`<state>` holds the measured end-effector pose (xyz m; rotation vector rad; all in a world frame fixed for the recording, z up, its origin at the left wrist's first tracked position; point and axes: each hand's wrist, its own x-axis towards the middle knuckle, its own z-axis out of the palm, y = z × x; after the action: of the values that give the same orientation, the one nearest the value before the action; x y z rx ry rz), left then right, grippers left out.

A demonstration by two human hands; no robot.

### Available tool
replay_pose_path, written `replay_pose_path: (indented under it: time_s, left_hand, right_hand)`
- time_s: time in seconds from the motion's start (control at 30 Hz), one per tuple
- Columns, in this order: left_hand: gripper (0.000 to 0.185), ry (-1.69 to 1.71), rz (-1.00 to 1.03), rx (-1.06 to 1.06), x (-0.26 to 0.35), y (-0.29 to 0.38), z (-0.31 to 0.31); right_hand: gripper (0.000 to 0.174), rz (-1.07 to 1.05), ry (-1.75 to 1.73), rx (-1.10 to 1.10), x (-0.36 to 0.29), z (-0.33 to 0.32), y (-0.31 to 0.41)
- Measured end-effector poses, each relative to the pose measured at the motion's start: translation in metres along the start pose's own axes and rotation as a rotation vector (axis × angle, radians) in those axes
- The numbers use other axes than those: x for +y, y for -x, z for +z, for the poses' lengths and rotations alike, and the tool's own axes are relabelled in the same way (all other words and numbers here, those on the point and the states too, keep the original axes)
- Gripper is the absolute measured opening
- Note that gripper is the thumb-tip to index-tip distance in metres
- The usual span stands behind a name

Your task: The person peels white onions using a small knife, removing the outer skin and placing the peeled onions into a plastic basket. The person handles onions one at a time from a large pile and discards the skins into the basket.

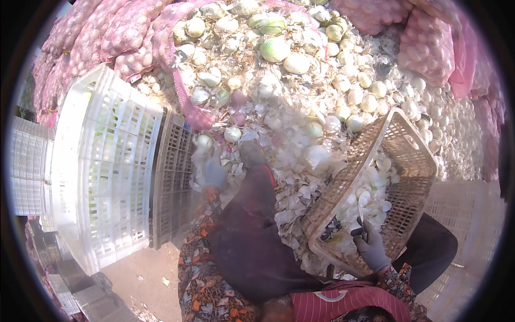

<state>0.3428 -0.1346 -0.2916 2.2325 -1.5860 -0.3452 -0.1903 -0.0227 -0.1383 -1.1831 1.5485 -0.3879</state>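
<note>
My right hand (371,247), in a grey glove, grips a small knife (361,215) with its blade pointing away from me. It is over the near end of a tilted, dirty plastic crate (412,149), which holds cut onion pieces and skins (364,197). My left hand (215,173), in a pale glove and blurred, reaches out at the edge of the onion heap beside the left-hand crates. A white onion (204,141) lies just beyond its fingers. Blur hides whether that hand holds anything.
Loose onions (275,49) and dry skins (297,193) cover the ground ahead. Pink mesh sacks of onions (130,30) are stacked behind, more (426,48) at right. A white crate (116,161) and a brown crate (173,177) stand at left. My bent leg (253,225) lies between my hands.
</note>
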Motion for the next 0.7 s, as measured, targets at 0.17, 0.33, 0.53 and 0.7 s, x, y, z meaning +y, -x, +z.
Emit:
replay_pose_path:
  time_s: [0.17, 0.33, 0.53, 0.7]
  left_hand:
    - [0.069, -0.133, -0.208, -0.479, -0.014, -0.014, 0.015]
    - [0.053, 0.478, -0.509, -0.258, -0.022, 0.026, 0.026]
    - [0.047, 1.623, -0.742, -0.231, -0.011, 0.039, -0.015]
    - [0.057, 0.781, 0.06, -0.012, 0.102, 0.014, -0.107]
  right_hand:
    - [0.042, 0.008, 0.048, -0.003, 0.002, -0.003, -0.003]
    - [0.046, 0.031, 0.028, 0.026, -0.004, 0.005, -0.01]
    - [0.053, 0.129, -0.18, -0.001, -0.034, 0.008, -0.006]
    - [0.058, 0.102, -0.464, -0.153, -0.106, 0.012, 0.005]
